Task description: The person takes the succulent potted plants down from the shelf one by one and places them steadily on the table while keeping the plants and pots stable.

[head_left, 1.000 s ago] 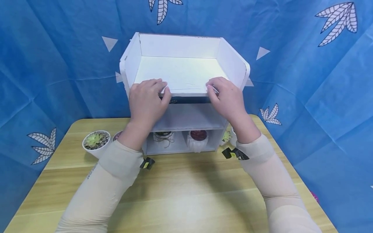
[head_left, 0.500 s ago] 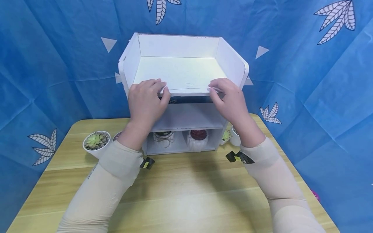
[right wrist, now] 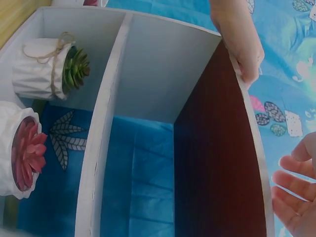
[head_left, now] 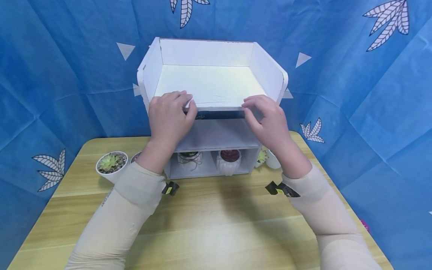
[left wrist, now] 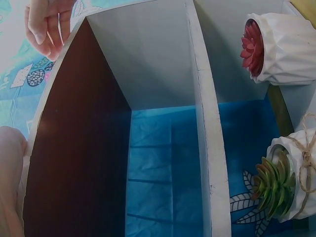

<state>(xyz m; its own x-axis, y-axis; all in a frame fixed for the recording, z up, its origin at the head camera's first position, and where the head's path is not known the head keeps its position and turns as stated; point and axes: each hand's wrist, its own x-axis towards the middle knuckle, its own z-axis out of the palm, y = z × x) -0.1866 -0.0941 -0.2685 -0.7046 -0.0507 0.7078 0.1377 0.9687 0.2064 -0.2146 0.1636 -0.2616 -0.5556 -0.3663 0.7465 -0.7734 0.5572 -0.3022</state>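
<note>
A white shelf unit (head_left: 209,84) stands upright at the back of the table, with a raised-sided top tray and two levels below. My left hand (head_left: 170,120) grips the left part of the top board's front edge, fingers above and thumb in front. At the right part of that edge is my right hand (head_left: 271,122); its fingers are loosely bent and hold nothing. In the right wrist view these fingers (right wrist: 296,197) appear just off the board. On the bottom level sit a red succulent in a white pot (left wrist: 289,49) and a green one in a twine-tied white pot (right wrist: 39,69).
A white pot with a pale green succulent (head_left: 112,165) stands left of the unit, and another pot is partly hidden behind my left forearm. More small pots (head_left: 272,160) stand on the right. Blue patterned cloth (head_left: 354,93) hangs behind the wooden table (head_left: 216,225).
My right hand has eased off the board's edge and shifted slightly right and toward me, its fingers loosening. My left hand stays in place. The shelf unit looks unmoved.
</note>
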